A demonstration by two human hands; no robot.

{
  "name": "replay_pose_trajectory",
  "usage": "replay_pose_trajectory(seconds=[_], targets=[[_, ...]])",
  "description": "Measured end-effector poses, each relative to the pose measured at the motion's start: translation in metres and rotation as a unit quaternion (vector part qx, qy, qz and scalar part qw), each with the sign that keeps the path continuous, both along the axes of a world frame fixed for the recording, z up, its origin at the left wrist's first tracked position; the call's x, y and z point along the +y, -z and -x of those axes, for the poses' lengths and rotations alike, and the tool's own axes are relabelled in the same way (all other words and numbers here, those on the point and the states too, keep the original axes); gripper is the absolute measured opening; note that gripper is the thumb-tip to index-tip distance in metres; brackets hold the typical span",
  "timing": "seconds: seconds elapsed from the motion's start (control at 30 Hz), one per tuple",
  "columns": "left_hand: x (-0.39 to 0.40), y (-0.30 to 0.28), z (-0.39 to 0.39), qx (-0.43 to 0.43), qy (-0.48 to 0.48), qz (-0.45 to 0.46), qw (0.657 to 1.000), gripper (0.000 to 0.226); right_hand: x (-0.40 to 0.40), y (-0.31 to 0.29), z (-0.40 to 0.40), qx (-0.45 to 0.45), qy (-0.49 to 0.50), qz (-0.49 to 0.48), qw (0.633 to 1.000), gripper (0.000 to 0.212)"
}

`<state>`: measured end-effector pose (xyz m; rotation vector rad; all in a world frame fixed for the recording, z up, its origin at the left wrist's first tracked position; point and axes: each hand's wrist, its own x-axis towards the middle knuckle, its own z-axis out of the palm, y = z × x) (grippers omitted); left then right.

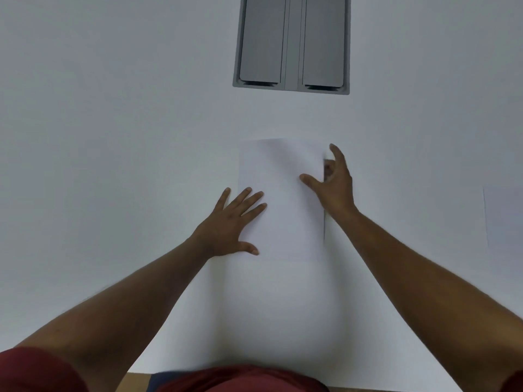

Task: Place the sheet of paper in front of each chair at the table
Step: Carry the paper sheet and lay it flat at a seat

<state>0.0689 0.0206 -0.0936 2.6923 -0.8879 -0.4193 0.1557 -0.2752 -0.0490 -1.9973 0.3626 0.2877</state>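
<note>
Your left hand [232, 219] lies flat on the white table [113, 123], fingers spread and released. Its fingertips and thumb rest on the left edge of the sheet of paper [280, 199]. This hand grips nothing; it presses down, which serves to pin the sheet so it does not slide on the smooth surface.

Your right hand [331, 182] sits at the sheet's right edge, roughly level with its upper half. The thumb lies on top of the paper and the fingers curl at or just past the edge. Whether they pinch the edge or only touch it cannot be told, because the edge is blurred there. A dark line runs along that right edge, which suggests it stands slightly off the table. The posture suits squaring the sheet.

The sheet lies in portrait orientation, directly ahead of your body and well in from the near table edge. Beyond it, apart from it, a grey cable hatch [291, 43] is set flush in the tabletop. No chair is in view, so whether the sheet truly faces one cannot be confirmed.

At far right a second sheet [503, 216] lies flat, faint against the table and cut by the frame. By judgement, that marks a neighbouring place already served. The present sheet appears close to being set down, with only the release remaining.
</note>
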Motion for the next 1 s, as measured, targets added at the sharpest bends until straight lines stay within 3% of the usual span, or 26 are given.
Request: replay_pose_trajectory(seconds=[0.1,0.23,0.33,0.4,0.5,0.6,0.63,0.73,0.8,0.93,1.0], targets=[[0.000,0.000,0.000,0.000,-0.002,-0.014,1.000,0.120,0.005,-0.010,0.019,0.074,0.094,-0.108,0.987,0.080],[-0.004,-0.003,0.001,0.008,-0.020,-0.002,1.000,0.118,0.008,-0.015,0.049,0.105,0.086,-0.148,0.980,0.032],[-0.012,-0.017,0.004,0.041,-0.170,0.122,0.977,0.105,0.008,-0.019,0.058,0.108,0.092,-0.163,0.976,0.027],[-0.020,-0.034,0.001,0.056,-0.329,0.204,0.920,0.087,0.009,-0.026,0.061,0.118,0.095,-0.196,0.969,0.027],[-0.024,-0.061,-0.012,0.151,-0.513,0.305,0.788,0.066,0.012,-0.047,0.067,0.133,0.080,-0.264,0.952,0.029],[-0.019,-0.079,-0.022,0.371,-0.559,0.401,0.624,0.071,0.017,-0.080,0.074,0.146,0.044,-0.330,0.932,0.034],[-0.018,-0.085,-0.022,0.419,-0.557,0.411,0.587,0.071,0.019,-0.092,0.077,0.149,0.030,-0.344,0.927,0.035],[-0.016,-0.096,-0.013,0.488,-0.541,0.423,0.539,0.086,0.023,-0.124,0.087,0.148,-0.003,-0.378,0.914,0.036],[-0.018,-0.104,-0.004,0.549,-0.480,0.475,0.492,0.089,0.023,-0.142,0.094,0.142,-0.017,-0.393,0.908,0.036],[-0.019,-0.119,0.008,0.545,-0.431,0.581,0.424,0.047,0.018,-0.156,0.107,0.132,-0.013,-0.381,0.915,0.037],[-0.011,-0.126,0.011,0.519,-0.430,0.603,0.427,0.039,0.016,-0.153,0.113,0.138,-0.005,-0.358,0.923,0.035]])
